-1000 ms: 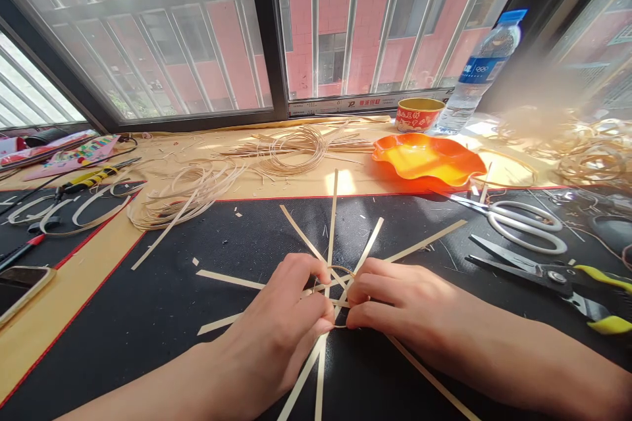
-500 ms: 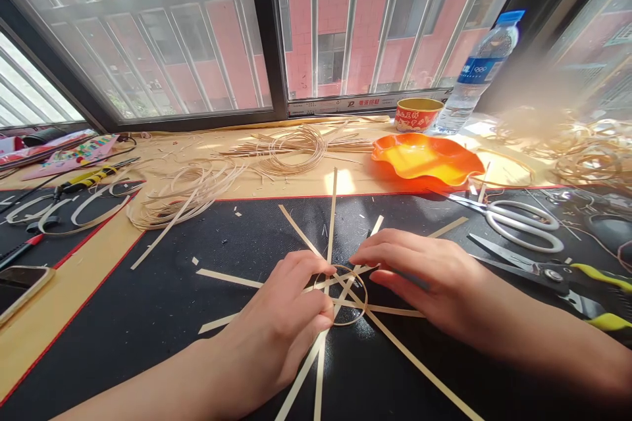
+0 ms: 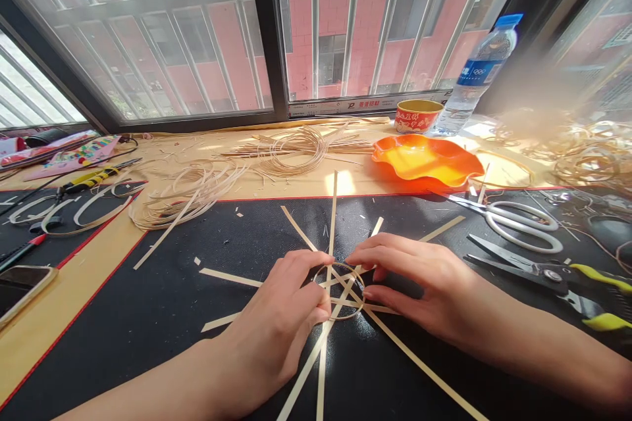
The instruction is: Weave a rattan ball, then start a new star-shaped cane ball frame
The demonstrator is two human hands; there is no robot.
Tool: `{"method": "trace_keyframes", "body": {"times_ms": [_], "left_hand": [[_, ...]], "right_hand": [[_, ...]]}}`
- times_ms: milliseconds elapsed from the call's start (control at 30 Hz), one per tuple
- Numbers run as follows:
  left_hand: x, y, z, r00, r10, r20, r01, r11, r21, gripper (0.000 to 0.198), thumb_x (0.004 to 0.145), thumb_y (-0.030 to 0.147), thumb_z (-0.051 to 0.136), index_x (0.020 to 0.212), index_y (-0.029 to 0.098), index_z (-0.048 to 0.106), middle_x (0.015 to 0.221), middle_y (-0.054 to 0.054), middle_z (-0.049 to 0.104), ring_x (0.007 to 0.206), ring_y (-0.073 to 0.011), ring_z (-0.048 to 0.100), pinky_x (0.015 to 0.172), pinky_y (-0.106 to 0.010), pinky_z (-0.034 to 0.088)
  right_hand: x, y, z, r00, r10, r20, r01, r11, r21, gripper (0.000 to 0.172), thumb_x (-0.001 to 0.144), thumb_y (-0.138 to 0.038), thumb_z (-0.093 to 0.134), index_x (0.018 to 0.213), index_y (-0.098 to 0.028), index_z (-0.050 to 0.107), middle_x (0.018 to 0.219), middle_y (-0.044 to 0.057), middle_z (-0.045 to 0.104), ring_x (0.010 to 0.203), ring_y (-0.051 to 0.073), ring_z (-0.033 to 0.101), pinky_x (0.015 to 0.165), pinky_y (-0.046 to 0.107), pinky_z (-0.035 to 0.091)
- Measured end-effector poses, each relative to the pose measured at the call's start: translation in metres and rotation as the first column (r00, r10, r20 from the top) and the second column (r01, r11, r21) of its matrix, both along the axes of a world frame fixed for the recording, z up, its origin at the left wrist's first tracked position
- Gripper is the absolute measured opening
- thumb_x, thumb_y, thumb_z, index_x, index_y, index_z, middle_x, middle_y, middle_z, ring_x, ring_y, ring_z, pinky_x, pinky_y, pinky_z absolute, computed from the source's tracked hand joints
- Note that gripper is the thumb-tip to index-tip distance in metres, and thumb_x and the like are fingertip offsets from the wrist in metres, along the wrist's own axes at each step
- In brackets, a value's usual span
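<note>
Flat cane strips (image 3: 419, 362) splay in a star across the black mat (image 3: 123, 355), crossed at the centre inside one thin loop (image 3: 340, 319), long ends unwoven. Left hand (image 3: 276, 322), half-closed, pinches the loop's left side; right hand (image 3: 415, 276), loosely open, fingertips by the loop, grips nothing.

The scene is brightly lit by daylight let in through the barred window (image 3: 162, 39) — glare is thrown across the orange plastic dish (image 3: 427, 159). The coiled cane (image 3: 587, 161) at right is washed out by hazy blur, its bars are bowed at the frame's edges, and the flat cane strips (image 3: 340, 296) at centre are rendered sharply.
</note>
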State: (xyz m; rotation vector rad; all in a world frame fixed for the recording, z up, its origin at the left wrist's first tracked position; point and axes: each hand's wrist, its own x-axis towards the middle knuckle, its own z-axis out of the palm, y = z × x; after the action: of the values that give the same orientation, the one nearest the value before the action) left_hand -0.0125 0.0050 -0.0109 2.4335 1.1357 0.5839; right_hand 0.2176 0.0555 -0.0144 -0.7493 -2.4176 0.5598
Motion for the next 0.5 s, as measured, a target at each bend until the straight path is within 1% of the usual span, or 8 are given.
{"method": "trace_keyframes", "body": {"times_ms": [67,100,167,233,300,367,433,500], "left_hand": [[0.000,0.001,0.001,0.996,0.065,0.055,-0.068,0.997,0.048,0.022,0.091,0.002,0.035,0.084,0.018,0.049,0.119,-0.010,0.048,0.122,-0.0175,0.042,0.099,-0.030,0.038],[0.001,0.001,0.002,0.990,0.106,0.096,-0.113,0.991,0.066,0.022,0.091,0.002,0.035,0.084,0.018,0.049,0.117,-0.009,0.049,0.120,-0.0170,0.044,0.097,-0.028,0.039],[0.002,0.001,0.003,0.967,0.176,0.186,-0.196,0.976,0.091,0.020,0.091,0.003,0.038,0.084,0.018,0.050,0.113,-0.007,0.051,0.114,-0.0156,0.048,0.093,-0.026,0.041],[0.003,0.001,0.004,0.944,0.210,0.255,-0.243,0.964,0.107,0.019,0.091,0.005,0.040,0.083,0.019,0.050,0.112,-0.006,0.052,0.109,-0.0142,0.050,0.091,-0.024,0.041],[0.003,0.000,0.004,0.934,0.218,0.283,-0.256,0.961,0.106,0.018,0.090,0.005,0.042,0.083,0.019,0.051,0.112,-0.005,0.052,0.106,-0.0134,0.050,0.090,-0.024,0.040],[0.004,-0.001,0.004,0.933,0.213,0.289,-0.249,0.964,0.093,0.019,0.090,0.005,0.042,0.083,0.020,0.050,0.111,-0.004,0.052,0.106,-0.0133,0.050,0.090,-0.024,0.040],[0.003,-0.001,0.006,0.934,0.211,0.290,-0.242,0.967,0.076,0.019,0.091,0.006,0.041,0.083,0.020,0.050,0.107,-0.004,0.053,0.107,-0.0139,0.049,0.090,-0.025,0.040],[0.002,-0.002,0.010,0.926,0.225,0.304,-0.248,0.968,0.040,0.017,0.092,0.009,0.040,0.083,0.020,0.049,0.104,-0.004,0.053,0.108,-0.0152,0.049,0.088,-0.026,0.041]], "right_hand": [[-0.001,-0.001,0.002,0.997,-0.025,-0.074,0.030,0.997,0.068,0.016,0.088,-0.017,0.056,0.104,-0.021,0.055,0.095,0.002,0.060,0.087,0.010,0.059,0.077,0.020,0.046],[-0.002,-0.001,0.004,0.996,-0.013,-0.091,0.020,0.997,0.075,0.012,0.088,-0.017,0.056,0.100,-0.021,0.056,0.093,0.001,0.060,0.085,0.010,0.059,0.075,0.020,0.046],[-0.003,-0.004,0.007,0.997,0.046,-0.066,-0.044,0.999,0.026,0.008,0.088,-0.017,0.055,0.094,-0.022,0.059,0.091,0.001,0.058,0.081,0.010,0.057,0.071,0.020,0.045],[-0.003,-0.007,0.011,0.992,0.125,0.010,-0.124,0.990,-0.062,0.012,0.088,-0.016,0.055,0.094,-0.024,0.062,0.096,0.001,0.056,0.081,0.009,0.056,0.071,0.020,0.045],[-0.004,-0.011,0.014,0.973,0.211,0.097,-0.198,0.972,-0.130,0.018,0.088,-0.016,0.053,0.098,-0.027,0.064,0.104,0.001,0.055,0.087,0.010,0.055,0.075,0.020,0.045],[-0.005,-0.014,0.016,0.943,0.287,0.170,-0.261,0.952,-0.160,0.021,0.089,-0.016,0.052,0.103,-0.027,0.064,0.111,0.002,0.054,0.094,0.011,0.054,0.079,0.022,0.046],[-0.005,-0.014,0.015,0.934,0.294,0.202,-0.264,0.951,-0.161,0.023,0.089,-0.017,0.051,0.106,-0.028,0.063,0.115,0.003,0.053,0.098,0.012,0.053,0.082,0.024,0.046],[-0.004,-0.012,0.011,0.954,0.245,0.175,-0.221,0.965,-0.144,0.024,0.090,-0.019,0.051,0.111,-0.027,0.062,0.116,0.004,0.053,0.099,0.012,0.053,0.084,0.025,0.046]]}}
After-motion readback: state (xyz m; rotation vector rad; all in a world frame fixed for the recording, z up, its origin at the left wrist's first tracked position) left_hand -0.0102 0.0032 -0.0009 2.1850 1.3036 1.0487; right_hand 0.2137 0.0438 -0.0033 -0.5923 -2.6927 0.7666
